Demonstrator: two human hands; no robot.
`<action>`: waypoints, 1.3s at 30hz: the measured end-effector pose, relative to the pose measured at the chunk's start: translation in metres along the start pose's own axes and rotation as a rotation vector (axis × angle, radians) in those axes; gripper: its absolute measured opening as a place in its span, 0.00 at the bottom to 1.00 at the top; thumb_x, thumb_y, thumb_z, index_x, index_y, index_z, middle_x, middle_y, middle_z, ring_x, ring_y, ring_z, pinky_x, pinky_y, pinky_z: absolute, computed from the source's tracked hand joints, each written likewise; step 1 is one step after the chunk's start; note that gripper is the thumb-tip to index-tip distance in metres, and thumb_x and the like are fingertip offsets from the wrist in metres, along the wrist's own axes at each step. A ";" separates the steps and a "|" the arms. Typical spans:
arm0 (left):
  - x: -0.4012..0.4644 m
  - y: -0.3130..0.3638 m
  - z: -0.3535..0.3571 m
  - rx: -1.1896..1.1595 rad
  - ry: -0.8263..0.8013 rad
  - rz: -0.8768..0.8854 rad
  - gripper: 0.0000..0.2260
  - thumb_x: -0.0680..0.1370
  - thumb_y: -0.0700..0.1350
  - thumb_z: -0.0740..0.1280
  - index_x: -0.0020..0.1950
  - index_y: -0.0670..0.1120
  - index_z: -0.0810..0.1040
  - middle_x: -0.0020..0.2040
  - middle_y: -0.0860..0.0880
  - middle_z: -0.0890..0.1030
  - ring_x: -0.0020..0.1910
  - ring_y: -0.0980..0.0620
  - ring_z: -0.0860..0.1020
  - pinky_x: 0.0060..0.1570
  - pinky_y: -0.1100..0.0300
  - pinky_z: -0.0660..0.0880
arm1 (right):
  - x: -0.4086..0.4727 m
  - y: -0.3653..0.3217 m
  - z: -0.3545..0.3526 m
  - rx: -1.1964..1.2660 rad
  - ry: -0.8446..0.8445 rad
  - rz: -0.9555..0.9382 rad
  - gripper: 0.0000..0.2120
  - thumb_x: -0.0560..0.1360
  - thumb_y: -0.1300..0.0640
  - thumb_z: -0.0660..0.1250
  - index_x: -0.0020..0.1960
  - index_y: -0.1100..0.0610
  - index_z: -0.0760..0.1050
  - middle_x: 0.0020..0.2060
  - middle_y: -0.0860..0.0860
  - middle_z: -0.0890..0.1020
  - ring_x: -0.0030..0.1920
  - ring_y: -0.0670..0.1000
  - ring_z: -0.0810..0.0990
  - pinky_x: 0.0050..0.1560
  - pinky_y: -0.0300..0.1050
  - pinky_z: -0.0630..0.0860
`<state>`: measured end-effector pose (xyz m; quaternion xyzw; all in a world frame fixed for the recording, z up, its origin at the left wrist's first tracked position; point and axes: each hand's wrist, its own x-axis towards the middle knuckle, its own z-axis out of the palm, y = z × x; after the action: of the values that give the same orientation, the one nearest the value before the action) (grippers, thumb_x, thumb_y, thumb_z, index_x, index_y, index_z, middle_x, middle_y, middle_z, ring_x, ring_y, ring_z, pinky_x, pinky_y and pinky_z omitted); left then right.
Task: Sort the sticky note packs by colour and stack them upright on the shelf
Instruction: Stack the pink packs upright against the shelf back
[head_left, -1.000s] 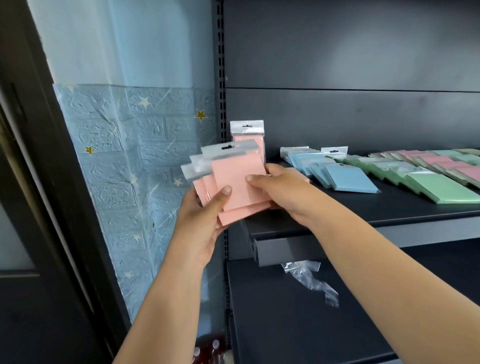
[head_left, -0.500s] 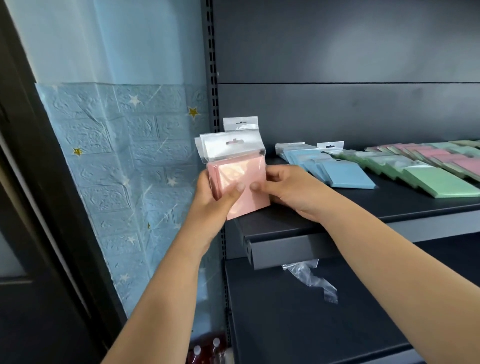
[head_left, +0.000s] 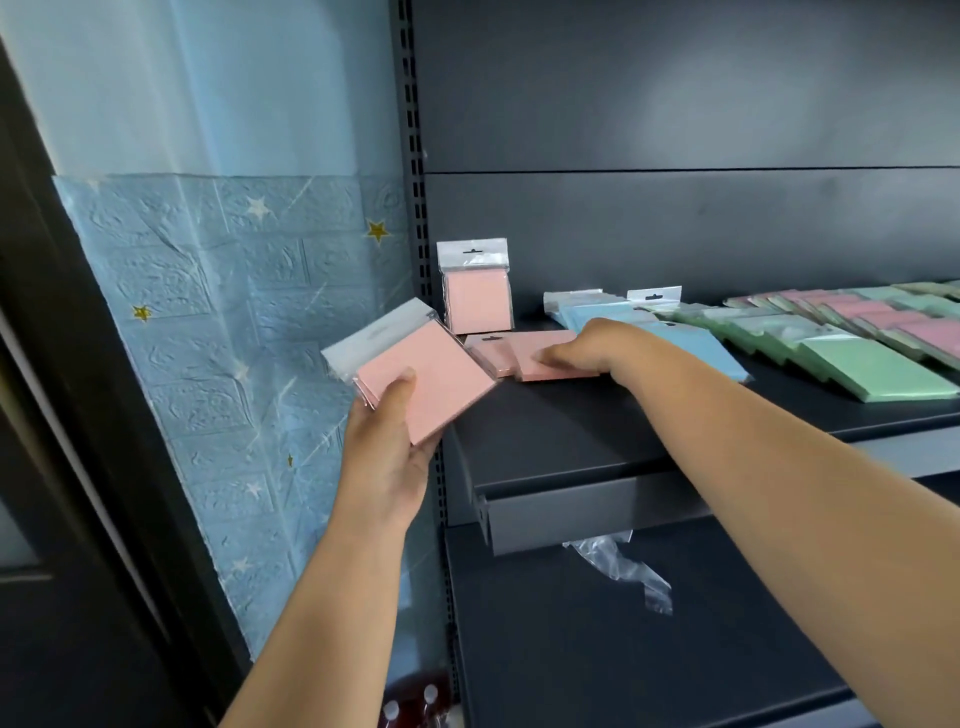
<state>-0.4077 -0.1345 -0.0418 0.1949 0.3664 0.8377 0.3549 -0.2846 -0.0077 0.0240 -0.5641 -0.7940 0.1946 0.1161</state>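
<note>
Dark grey metal shelf: blue, green and pink wrapped packs lying flat, unsorted. One upright pink cellophane pack at the back corner, easily toppled. Right hand, grip pressing on flat pink packs; could slide. Left hand grip clasping tilted pink packs off the edge; slick wrap, could slip.

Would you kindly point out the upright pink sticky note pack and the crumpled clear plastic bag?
Upright pink sticky note pack (head_left: 479, 301): head view, pink front face.
Crumpled clear plastic bag (head_left: 621, 569): head view, middle of film.

Matt dark metal shelf; glossy plastic-wrapped pink packs.
</note>
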 end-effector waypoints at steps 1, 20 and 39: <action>-0.001 0.001 -0.001 -0.008 0.003 -0.013 0.10 0.79 0.40 0.61 0.59 0.48 0.71 0.48 0.49 0.80 0.47 0.53 0.79 0.43 0.60 0.77 | 0.001 0.000 0.000 0.033 -0.004 0.010 0.30 0.74 0.42 0.64 0.67 0.61 0.67 0.66 0.56 0.72 0.65 0.57 0.70 0.60 0.44 0.67; -0.014 0.012 0.004 -0.009 -0.049 -0.100 0.12 0.78 0.52 0.62 0.55 0.46 0.77 0.45 0.47 0.84 0.46 0.50 0.81 0.51 0.57 0.78 | -0.047 -0.048 0.032 0.226 0.160 -0.373 0.14 0.80 0.53 0.52 0.40 0.58 0.68 0.39 0.54 0.73 0.42 0.55 0.71 0.41 0.43 0.64; -0.016 0.010 -0.020 -0.073 0.112 -0.134 0.04 0.76 0.42 0.66 0.50 0.47 0.75 0.43 0.49 0.82 0.42 0.54 0.79 0.46 0.57 0.77 | 0.022 -0.024 0.030 0.014 -0.003 0.037 0.43 0.68 0.32 0.63 0.72 0.60 0.60 0.70 0.57 0.65 0.70 0.59 0.63 0.67 0.50 0.62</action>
<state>-0.4136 -0.1605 -0.0480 0.1095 0.3673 0.8345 0.3960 -0.3246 0.0011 0.0065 -0.5774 -0.7824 0.2028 0.1154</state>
